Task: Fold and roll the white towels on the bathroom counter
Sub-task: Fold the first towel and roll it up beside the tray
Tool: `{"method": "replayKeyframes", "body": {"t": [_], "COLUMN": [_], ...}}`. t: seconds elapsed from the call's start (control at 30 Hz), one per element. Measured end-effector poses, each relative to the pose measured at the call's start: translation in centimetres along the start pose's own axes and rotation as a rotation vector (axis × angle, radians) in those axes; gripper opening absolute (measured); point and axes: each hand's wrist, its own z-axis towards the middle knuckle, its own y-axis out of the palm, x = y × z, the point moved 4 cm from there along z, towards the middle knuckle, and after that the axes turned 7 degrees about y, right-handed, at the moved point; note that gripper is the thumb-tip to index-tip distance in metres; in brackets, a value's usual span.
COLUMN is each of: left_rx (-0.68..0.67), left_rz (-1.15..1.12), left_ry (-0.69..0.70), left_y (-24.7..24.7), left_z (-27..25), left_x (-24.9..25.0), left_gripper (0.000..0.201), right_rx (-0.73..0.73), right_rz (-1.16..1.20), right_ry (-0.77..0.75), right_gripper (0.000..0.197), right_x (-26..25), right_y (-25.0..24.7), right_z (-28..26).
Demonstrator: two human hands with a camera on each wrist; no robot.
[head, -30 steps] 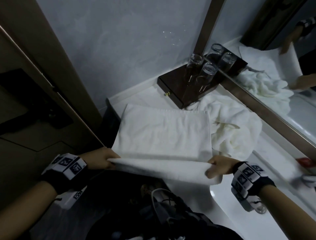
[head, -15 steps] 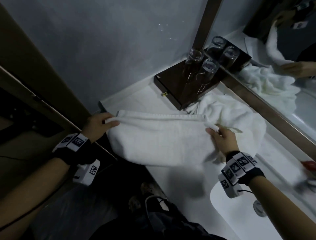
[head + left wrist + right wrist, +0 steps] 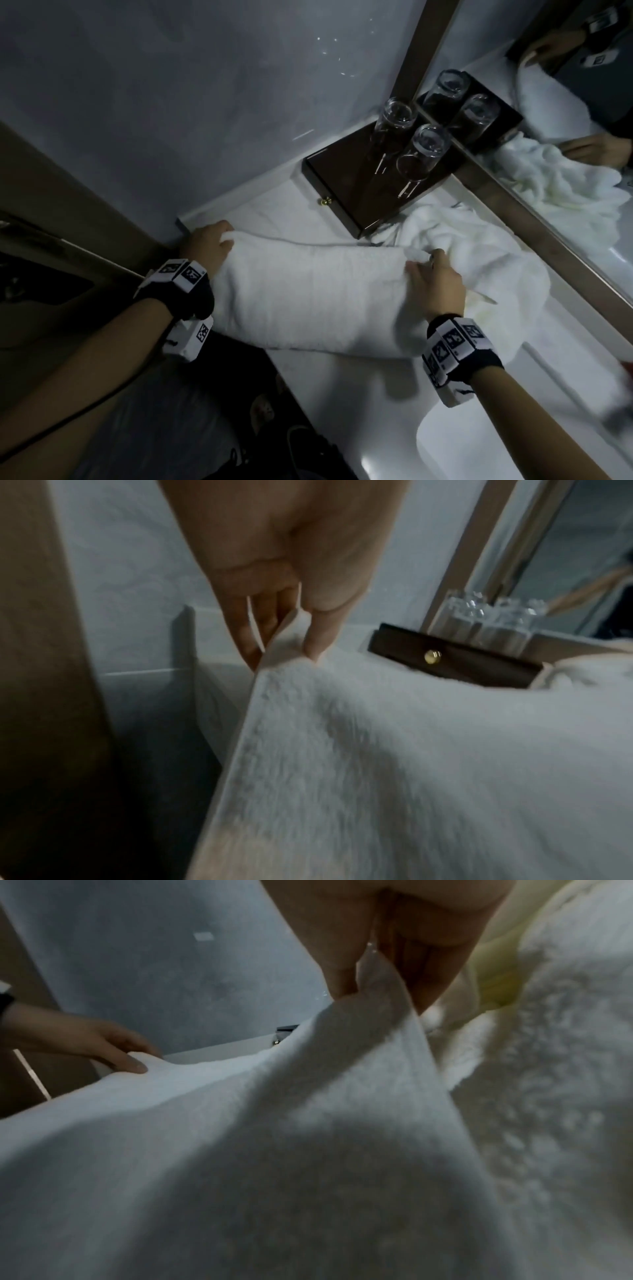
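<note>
A white towel [image 3: 308, 294] lies folded across the counter [image 3: 370, 404], its near half turned over onto the far half. My left hand [image 3: 209, 245] pinches the towel's far left corner [image 3: 291, 647] between thumb and fingers. My right hand [image 3: 433, 284] pinches the far right corner [image 3: 373, 988] the same way. The towel [image 3: 274, 1150] bulges up between both hands. A second white towel [image 3: 479, 253] lies crumpled to the right, partly under the folded one.
A dark wooden box [image 3: 363, 178] with a brass knob [image 3: 432, 656] stands in the back corner, with two upturned glasses [image 3: 414, 147] on it. A mirror [image 3: 565, 137] runs along the right. The sink basin [image 3: 479, 442] lies near right. A wooden door frame [image 3: 51, 205] borders the left.
Both hands carried the towel's near edge up and away over the far half, from the counter's front edge to the back, doubling the towel.
</note>
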Motion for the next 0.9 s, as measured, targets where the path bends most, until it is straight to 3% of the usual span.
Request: {"method": "replayKeyframes", "body": {"t": [0.07, 0.13, 0.23, 0.3, 0.33, 0.4, 0.47, 0.53, 0.73, 0.83, 0.9], "left_rx": [-0.046, 0.022, 0.084, -0.007, -0.118, -0.264, -0.337, -0.352, -0.349, -0.346, -0.259], "left_rz": [0.181, 0.280, 0.215, 0.256, 0.281, 0.325, 0.365, 0.451, 0.603, 0.617, 0.638], "left_ry": [-0.025, 0.041, 0.385, 0.579, 0.595, 0.559, 0.508, 0.484, 0.319, 0.313, 0.387], "left_y": [1.6, 2.9, 5.5, 7.8, 8.9, 10.8, 11.8, 12.3, 12.9, 11.8, 10.2], "left_z": [-0.3, -1.7, -5.1, -7.6, -8.7, -10.2, -11.0, -11.5, -11.7, -11.8, -12.2], "left_x": [0.0, 1.2, 4.7, 6.2, 6.5, 6.4, 6.4, 7.1, 10.3, 10.3, 10.5], "left_gripper": [0.040, 0.058, 0.061, 0.060, 0.062, 0.068, 0.083, 0.100, 0.096, 0.098, 0.080], "right_rx": [0.034, 0.118, 0.165, -0.103, -0.297, -0.536, -0.612, -0.629, -0.502, -0.519, -0.515], "right_rz": [0.006, -0.064, -0.232, -0.219, -0.215, -0.274, -0.391, -0.532, -0.721, -0.652, -0.554], "right_ry": [-0.047, -0.135, -0.442, -0.664, -0.685, -0.634, -0.603, -0.605, -0.571, -0.500, -0.423], "right_gripper": [0.045, 0.052, 0.045, 0.044, 0.049, 0.069, 0.094, 0.105, 0.075, 0.075, 0.062], "right_x": [-0.2, -0.4, -1.4, -1.9, -1.7, -0.9, -0.2, -0.1, -1.4, -1.3, -1.4], "right_y": [0.1, 0.1, 1.2, 3.3, 4.3, 5.8, 6.8, 7.3, 6.7, 5.6, 4.1], "right_z": [-0.7, -1.8, -4.7, -6.7, -7.6, -8.9, -9.7, -10.4, -11.5, -11.3, -10.5]}}
